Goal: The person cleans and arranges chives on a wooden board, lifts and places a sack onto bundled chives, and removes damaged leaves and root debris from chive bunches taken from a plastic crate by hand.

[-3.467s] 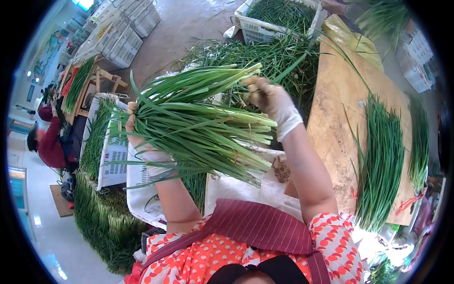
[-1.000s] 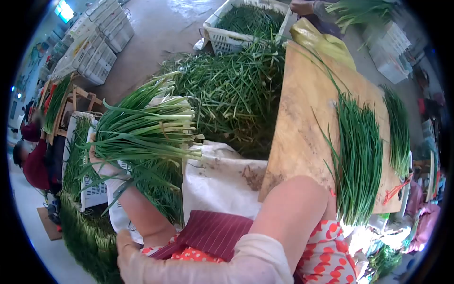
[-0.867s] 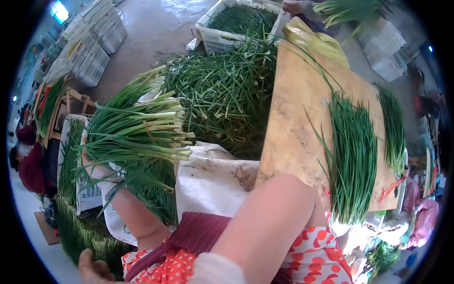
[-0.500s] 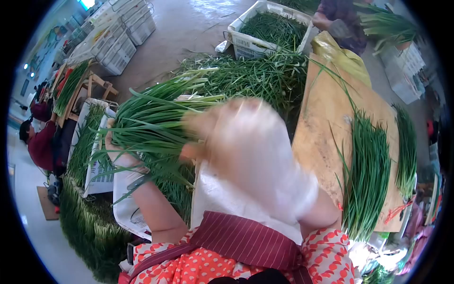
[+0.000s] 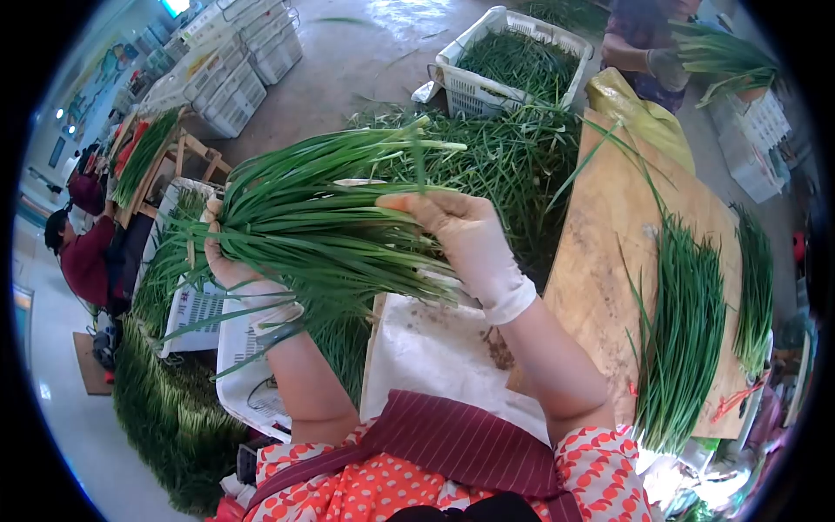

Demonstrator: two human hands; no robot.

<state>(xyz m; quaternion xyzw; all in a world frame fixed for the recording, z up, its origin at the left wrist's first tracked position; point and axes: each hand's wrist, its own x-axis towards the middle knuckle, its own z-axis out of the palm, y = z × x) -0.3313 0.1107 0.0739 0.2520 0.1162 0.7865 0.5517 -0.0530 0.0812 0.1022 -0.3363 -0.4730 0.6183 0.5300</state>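
Observation:
My left hand (image 5: 235, 261), in a pale worn glove with bare fingertips, is wrapped round the leafy end of a large bunch of long green stalks (image 5: 322, 226). The pale stem ends of the bunch point to the right. My right hand (image 5: 457, 230), in a similar glove, is closed at the stem side of the bunch, thumb and fingers pressed together on green stalk. A thin blurred leaf stands up just above its fingers. Beneath the hands a white sheet (image 5: 426, 348) covers the space in front of my apron.
A heap of loose leaves (image 5: 513, 174) lies beyond the bunch, with a full white crate (image 5: 457, 83) behind it. On the right, a wooden board (image 5: 600, 252) carries green bundles (image 5: 687, 322). Stacked crates (image 5: 230, 100) stand back left. Co-workers (image 5: 87, 261) are at far left and upper right.
My right hand swung down past my lap, came back up blurred, and is now at the stems. My left hand has kept hold of the bunch throughout. The camera view has shifted.

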